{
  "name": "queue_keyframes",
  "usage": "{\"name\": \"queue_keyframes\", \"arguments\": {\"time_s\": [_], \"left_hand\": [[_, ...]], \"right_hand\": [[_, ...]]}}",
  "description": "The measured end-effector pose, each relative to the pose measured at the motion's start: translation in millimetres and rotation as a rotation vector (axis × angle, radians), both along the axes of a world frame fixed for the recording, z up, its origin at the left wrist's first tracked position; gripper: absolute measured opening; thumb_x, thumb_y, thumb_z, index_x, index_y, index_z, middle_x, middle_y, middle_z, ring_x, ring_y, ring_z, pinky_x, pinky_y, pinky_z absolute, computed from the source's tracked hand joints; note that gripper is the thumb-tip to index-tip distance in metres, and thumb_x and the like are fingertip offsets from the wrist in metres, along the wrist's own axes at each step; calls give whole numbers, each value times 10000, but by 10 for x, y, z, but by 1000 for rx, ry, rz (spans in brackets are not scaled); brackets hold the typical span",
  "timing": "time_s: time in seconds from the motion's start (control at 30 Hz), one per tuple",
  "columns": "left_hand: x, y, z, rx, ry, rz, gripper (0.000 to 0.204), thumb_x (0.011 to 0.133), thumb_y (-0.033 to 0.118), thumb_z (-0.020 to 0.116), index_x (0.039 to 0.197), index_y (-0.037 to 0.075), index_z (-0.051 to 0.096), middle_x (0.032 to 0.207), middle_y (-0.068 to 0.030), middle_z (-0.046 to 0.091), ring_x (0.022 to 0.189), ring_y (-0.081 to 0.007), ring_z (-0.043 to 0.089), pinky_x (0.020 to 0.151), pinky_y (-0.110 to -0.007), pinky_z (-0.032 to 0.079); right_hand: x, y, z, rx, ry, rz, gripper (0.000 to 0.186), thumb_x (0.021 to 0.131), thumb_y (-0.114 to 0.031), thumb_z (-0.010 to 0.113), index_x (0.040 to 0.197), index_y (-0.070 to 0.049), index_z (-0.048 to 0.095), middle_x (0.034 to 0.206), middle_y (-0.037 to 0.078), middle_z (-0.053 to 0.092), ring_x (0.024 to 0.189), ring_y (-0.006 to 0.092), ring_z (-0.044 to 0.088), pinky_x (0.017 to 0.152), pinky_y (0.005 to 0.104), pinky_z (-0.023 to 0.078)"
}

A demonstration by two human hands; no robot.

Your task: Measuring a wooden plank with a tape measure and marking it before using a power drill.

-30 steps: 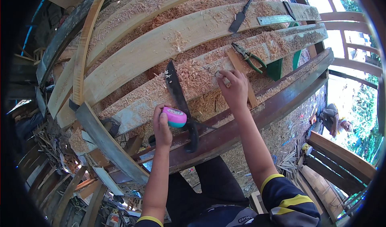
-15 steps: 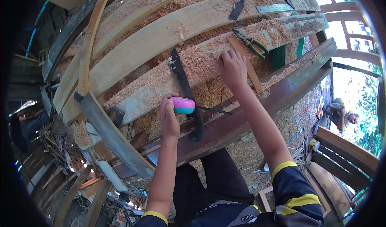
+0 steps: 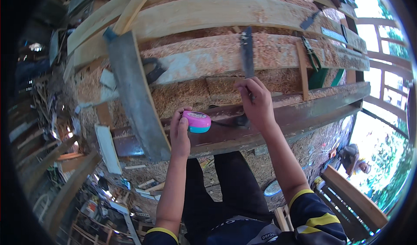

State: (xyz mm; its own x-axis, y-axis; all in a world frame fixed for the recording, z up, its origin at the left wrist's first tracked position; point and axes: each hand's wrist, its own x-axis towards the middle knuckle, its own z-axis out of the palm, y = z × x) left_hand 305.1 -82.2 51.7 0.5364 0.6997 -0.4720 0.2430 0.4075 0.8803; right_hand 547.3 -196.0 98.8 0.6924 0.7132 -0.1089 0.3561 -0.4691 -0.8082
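Pink and teal, the case [image 3: 197,121] sat in the left hand [image 3: 179,130], fingers part-closed around its left side, likely to keep it steady with its face exposed. Right of that grip, the right hand [image 3: 257,104] was curled nearly closed in front of the knife [image 3: 246,54], hiding its middle; whether it held anything could not be told. Farther right and beyond, the pliers [image 3: 311,56] lay beside a strip [image 3: 302,71], apparently within reach.
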Motion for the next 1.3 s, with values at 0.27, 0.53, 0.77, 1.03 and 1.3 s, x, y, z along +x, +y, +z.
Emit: {"name": "queue_keyframes", "arguments": {"time_s": [0.27,0.53,0.77,1.03,1.3], "left_hand": [[-913,109,288,-3,-65,177,471,1113,422,480,1377,58,621,1260,-61,664,1189,-133,630,1020,-317,477],[-2020,196,355,-252,-184,246,477,1149,430,538,1406,32,584,1291,-79,629,1192,-167,593,1088,-335,439],[-2494,215,400,-125,-151,80,461,1161,400,557,1485,76,610,1220,-29,642,1003,-100,552,941,-286,459],[-2534,553,189,-200,-40,-158,271,1120,91,628,1379,52,700,1062,24,673,989,-77,585,910,-249,466],[-2505,769,97,-213,36,-186,193,1112,62,626,1282,19,706,1068,20,682,967,-78,603,887,-260,489]], "right_hand": [[-1272,547,219,108,107,335,443,902,-226,855,1233,38,726,1146,196,727,1044,394,731,921,440,593],[-2517,567,243,53,-124,543,660,697,-247,1012,1205,38,699,1173,186,693,1070,371,740,870,445,649],[-3102,547,240,106,-216,499,602,719,-179,961,1212,30,685,1206,199,680,1051,412,718,892,475,614],[-3079,311,67,59,-189,421,634,722,-126,952,1288,-14,690,1274,184,673,1123,417,708,926,476,610],[-2900,472,52,149,-126,421,621,726,-116,953,1276,-7,686,1257,179,680,1128,420,702,937,478,608]]}}
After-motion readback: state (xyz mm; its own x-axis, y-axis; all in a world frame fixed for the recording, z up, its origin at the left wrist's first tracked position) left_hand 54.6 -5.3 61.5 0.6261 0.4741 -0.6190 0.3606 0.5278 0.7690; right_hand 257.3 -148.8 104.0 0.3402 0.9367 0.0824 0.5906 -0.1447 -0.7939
